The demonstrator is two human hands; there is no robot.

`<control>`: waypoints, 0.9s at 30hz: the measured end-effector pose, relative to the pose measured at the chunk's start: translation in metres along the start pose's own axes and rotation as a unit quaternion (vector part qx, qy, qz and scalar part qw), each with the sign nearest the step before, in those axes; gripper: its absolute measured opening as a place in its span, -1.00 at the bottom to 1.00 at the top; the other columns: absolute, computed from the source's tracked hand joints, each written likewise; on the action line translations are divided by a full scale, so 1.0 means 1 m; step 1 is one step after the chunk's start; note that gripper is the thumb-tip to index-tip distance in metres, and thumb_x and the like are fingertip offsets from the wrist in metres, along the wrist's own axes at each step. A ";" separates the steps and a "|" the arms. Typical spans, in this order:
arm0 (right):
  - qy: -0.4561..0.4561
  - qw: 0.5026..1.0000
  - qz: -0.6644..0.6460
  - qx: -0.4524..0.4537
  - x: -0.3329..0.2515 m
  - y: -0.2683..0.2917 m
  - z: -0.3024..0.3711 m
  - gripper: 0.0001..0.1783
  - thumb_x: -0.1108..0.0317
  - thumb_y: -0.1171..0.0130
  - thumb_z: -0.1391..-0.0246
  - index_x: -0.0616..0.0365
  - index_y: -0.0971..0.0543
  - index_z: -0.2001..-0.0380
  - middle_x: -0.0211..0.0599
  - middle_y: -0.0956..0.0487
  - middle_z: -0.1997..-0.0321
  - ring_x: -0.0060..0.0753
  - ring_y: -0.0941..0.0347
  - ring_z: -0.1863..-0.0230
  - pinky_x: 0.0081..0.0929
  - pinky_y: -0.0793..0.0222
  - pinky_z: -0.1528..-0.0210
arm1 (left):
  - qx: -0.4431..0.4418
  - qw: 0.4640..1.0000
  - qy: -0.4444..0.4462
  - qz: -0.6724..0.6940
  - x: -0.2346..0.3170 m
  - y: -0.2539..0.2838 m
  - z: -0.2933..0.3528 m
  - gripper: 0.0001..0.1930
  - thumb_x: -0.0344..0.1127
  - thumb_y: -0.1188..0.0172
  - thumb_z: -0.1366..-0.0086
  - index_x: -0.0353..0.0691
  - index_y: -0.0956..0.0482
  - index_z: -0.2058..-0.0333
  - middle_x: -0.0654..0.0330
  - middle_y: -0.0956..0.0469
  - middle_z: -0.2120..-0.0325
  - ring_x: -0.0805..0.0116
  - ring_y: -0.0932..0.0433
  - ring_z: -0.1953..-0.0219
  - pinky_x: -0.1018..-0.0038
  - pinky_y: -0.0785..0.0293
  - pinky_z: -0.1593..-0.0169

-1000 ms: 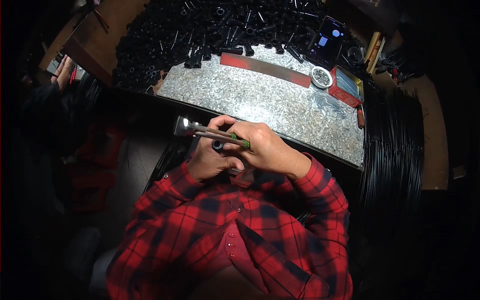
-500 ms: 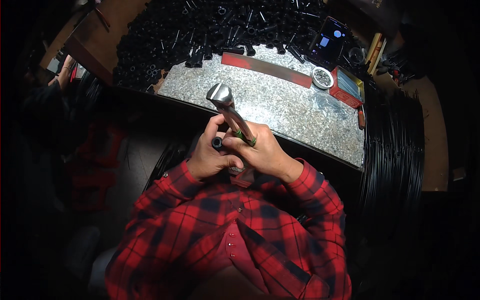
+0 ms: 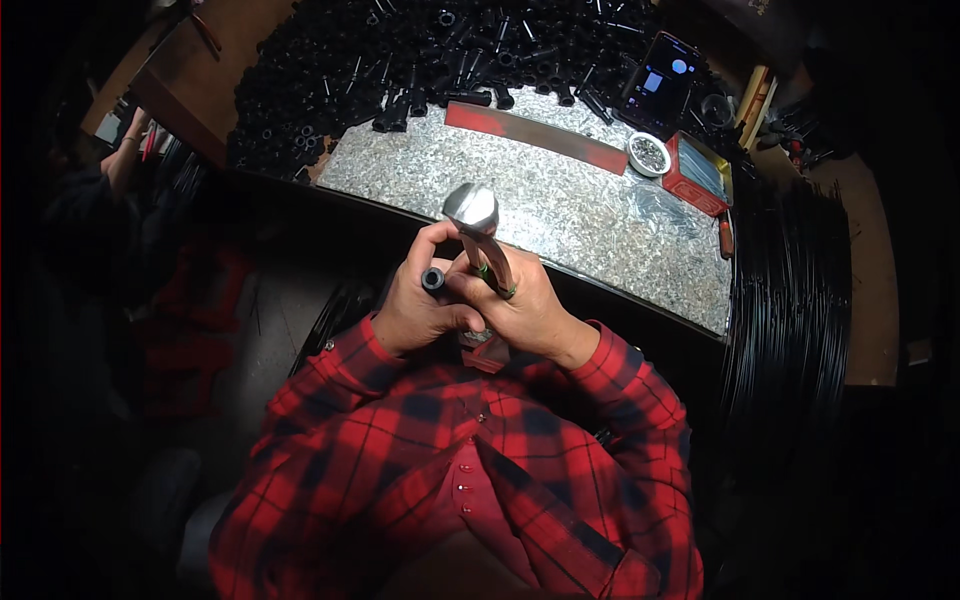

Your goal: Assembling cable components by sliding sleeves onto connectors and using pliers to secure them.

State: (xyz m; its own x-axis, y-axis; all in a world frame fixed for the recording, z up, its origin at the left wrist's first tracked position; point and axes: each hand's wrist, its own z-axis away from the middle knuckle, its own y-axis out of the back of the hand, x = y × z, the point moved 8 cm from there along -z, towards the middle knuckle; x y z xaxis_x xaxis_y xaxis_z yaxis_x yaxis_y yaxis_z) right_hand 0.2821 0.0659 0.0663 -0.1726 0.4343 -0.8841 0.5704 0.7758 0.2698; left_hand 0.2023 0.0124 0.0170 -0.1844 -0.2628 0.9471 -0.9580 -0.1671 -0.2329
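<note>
My right hand is wrapped round a pair of pincers with a broad shiny head and green on the grips. The head points up and away from me, over the table's front edge. Close beside it, my left hand is closed on a small black tubular part, its round open end facing up. My right thumb lies close to this part; I cannot tell whether it touches. Both hands are together in front of my chest. The lower ends of the pincers' handles are hidden by my fingers.
A heap of black tubular parts covers the back of the speckled table. A red-and-grey flat bar, a white bowl of small metal bits, a red box and a phone lie beyond my hands. Black rods hang at right.
The pincers' head has swung to the right and slightly toward me. The black part in my left hand has tipped so that its open end shows more fully.
</note>
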 end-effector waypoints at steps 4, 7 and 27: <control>-0.015 1.000 0.012 -0.011 0.001 0.000 0.002 -0.91 0.44 -0.14 0.01 0.24 -0.53 0.42 -0.26 -0.53 0.47 -0.42 -0.50 0.43 -0.51 -0.39 0.36 | 0.001 1.000 0.015 -0.011 -0.002 0.001 0.001 -0.02 -0.19 -0.54 0.27 -0.27 -0.08 -0.08 0.14 -0.55 0.32 0.48 -0.52 0.25 0.59 -0.44 0.21; 0.021 1.000 0.011 -0.004 -0.003 0.001 0.002 -0.90 0.49 -0.14 0.03 0.25 -0.51 0.38 -0.24 -0.51 0.49 -0.33 -0.52 0.43 -0.49 -0.39 0.39 | 0.008 1.000 0.014 0.016 -0.003 0.002 0.002 -0.02 -0.23 -0.55 0.27 -0.26 -0.08 -0.08 0.15 -0.55 0.32 0.48 -0.53 0.25 0.58 -0.44 0.21; 0.007 1.000 0.012 -0.012 0.003 -0.001 0.006 -0.92 0.53 -0.12 0.05 0.27 -0.51 0.40 -0.23 -0.54 0.47 -0.35 -0.51 0.45 -0.51 -0.40 0.38 | -0.001 0.998 0.044 -0.052 0.003 0.001 0.002 -0.05 -0.05 -0.55 0.30 -0.25 -0.19 -0.04 0.16 -0.48 0.21 0.46 -0.48 0.17 0.51 -0.42 0.12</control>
State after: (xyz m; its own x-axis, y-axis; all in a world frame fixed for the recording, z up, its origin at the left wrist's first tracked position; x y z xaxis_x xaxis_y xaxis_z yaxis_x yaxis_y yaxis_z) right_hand 0.2857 0.0636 0.0611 -0.1697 0.4597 -0.8717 0.5549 0.7756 0.3009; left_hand 0.2015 0.0092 0.0193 -0.1032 -0.1608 0.9816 -0.9734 -0.1868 -0.1329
